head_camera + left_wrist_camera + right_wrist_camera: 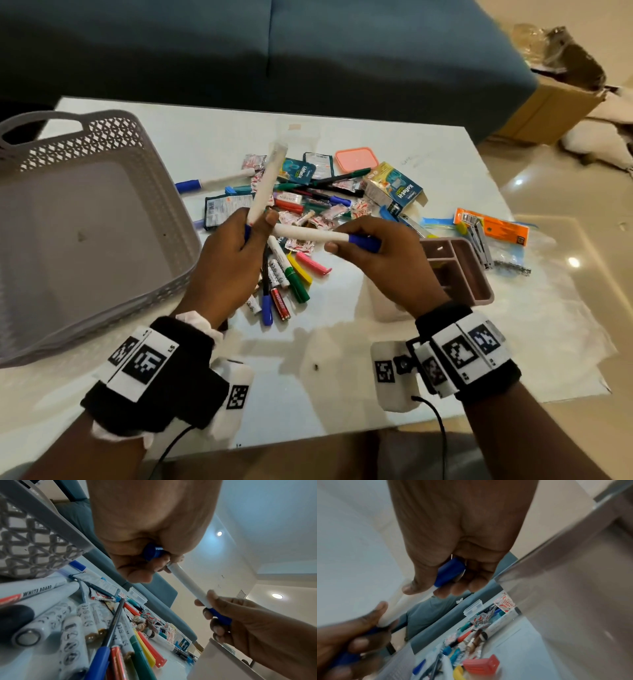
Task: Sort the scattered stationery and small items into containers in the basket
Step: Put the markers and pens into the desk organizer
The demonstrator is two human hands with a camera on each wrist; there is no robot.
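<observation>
My left hand grips a white marker by its blue-capped end, and the barrel points up and away over the pile. In my right hand a second white marker lies level, gripped at its blue cap. Its bare end reaches my left thumb. The left wrist view shows that second marker running between both hands. A grey lattice basket stands at the left. A pink divided tray sits just beyond my right hand.
Scattered pens, markers, batteries and sachets cover the middle of the white table. A blue box, an orange lid and an orange packet lie behind. A dark sofa borders the far edge.
</observation>
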